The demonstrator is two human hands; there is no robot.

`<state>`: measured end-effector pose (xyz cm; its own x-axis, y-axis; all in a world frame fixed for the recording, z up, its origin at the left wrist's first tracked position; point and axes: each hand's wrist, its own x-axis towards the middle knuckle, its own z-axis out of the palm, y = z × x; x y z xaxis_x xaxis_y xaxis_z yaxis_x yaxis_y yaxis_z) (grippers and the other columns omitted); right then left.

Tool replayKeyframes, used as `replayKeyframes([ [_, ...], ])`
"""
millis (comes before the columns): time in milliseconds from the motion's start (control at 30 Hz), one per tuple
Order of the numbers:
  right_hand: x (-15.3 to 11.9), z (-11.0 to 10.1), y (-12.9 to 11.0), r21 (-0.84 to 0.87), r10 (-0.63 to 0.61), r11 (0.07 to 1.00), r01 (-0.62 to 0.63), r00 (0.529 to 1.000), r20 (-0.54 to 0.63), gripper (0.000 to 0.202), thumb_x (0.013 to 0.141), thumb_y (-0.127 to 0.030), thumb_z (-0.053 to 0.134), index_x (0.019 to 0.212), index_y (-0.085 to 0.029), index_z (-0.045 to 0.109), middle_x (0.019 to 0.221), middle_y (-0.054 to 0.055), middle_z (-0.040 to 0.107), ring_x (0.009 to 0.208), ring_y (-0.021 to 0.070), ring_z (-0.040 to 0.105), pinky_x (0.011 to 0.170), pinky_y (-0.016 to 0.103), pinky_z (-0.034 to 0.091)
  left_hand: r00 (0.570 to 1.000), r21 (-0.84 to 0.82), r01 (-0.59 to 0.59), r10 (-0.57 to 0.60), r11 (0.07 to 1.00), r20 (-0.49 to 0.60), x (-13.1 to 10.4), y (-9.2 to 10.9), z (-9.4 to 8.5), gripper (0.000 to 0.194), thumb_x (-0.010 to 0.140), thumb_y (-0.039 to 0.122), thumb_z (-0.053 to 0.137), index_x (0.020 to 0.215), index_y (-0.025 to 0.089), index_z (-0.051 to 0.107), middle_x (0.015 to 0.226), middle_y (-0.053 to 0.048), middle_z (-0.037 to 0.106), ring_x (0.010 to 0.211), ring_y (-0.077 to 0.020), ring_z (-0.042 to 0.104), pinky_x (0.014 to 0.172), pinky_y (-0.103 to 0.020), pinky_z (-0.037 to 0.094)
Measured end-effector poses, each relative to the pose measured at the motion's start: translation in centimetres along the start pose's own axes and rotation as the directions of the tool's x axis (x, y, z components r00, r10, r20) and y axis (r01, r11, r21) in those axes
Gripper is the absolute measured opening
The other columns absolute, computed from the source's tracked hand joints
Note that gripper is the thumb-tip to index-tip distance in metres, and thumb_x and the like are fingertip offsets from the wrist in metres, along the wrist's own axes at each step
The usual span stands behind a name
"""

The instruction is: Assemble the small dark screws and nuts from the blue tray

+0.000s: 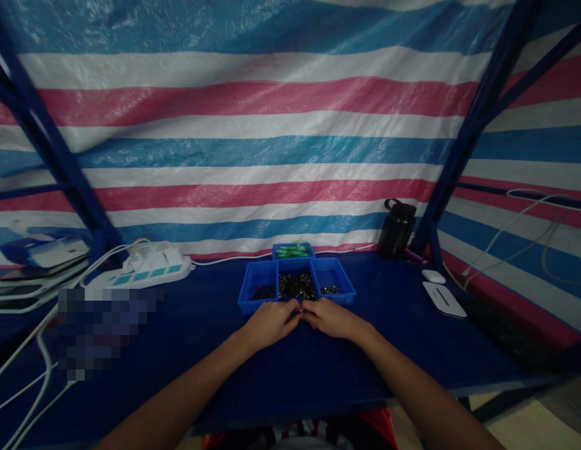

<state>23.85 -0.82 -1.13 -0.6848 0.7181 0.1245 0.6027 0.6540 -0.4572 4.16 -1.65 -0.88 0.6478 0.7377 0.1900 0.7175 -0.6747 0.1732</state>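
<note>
My left hand (272,322) and my right hand (331,317) meet at the fingertips just in front of the blue trays. Both are closed in a pinch around a tiny shiny part (300,309), too small to name. Behind them, the middle blue tray holds many small dark pieces (297,285). The left blue tray (244,294) has some dark pieces in it, and the right blue tray (349,289) has a small pile of metallic pieces (330,290). A smaller blue tray with green and white items (293,251) sits behind these three.
A white power strip (149,272) with cables lies at the left, near stacked devices (41,275). At the back right stands a black bottle (396,230). A white flat device (444,299) and a small white case (433,276) lie on the right of the blue table (290,375).
</note>
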Motion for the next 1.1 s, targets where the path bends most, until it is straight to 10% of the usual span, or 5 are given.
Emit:
replayKeyframes([
  [1100,-0.19,-0.43,-0.6,0.0,0.058,0.998,-0.058,0.998,-0.008,0.017,0.087,-0.027,0.051,0.083,-0.015,0.062,0.065,0.0,0.06,0.057,0.0101,0.051,0.052,0.02,0.029,0.996,0.057,0.021,-0.025,0.998,0.082,-0.08,-0.09,0.34,0.015,0.089,0.031,0.046,0.093,0.021,0.055,0.08,-0.003,0.065,0.07,-0.0183,0.063,0.061,-0.024,0.044],
])
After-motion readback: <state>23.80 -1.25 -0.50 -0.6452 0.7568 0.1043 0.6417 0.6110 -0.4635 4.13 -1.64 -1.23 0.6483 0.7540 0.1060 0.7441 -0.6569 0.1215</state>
